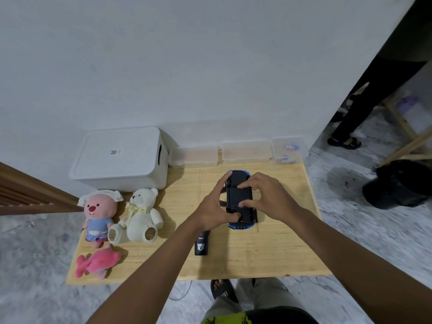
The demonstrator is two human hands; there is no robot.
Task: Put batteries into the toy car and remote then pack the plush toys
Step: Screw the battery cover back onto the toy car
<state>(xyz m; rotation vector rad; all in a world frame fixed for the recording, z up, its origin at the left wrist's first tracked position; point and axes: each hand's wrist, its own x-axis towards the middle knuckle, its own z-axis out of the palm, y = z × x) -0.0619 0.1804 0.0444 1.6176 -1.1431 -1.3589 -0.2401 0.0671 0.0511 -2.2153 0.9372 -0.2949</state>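
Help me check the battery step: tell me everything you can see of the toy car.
The toy car lies upside down on the wooden table, its black plastic underside facing up, blue body showing at both ends, a small orange spot by the near end. The left hand grips its left side, thumb on the underside; the right hand pinches its middle panel.

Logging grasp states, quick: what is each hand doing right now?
Left hand: grips the upturned blue plastic toy car by its side.
Right hand: fingers curled on the car's black underside.
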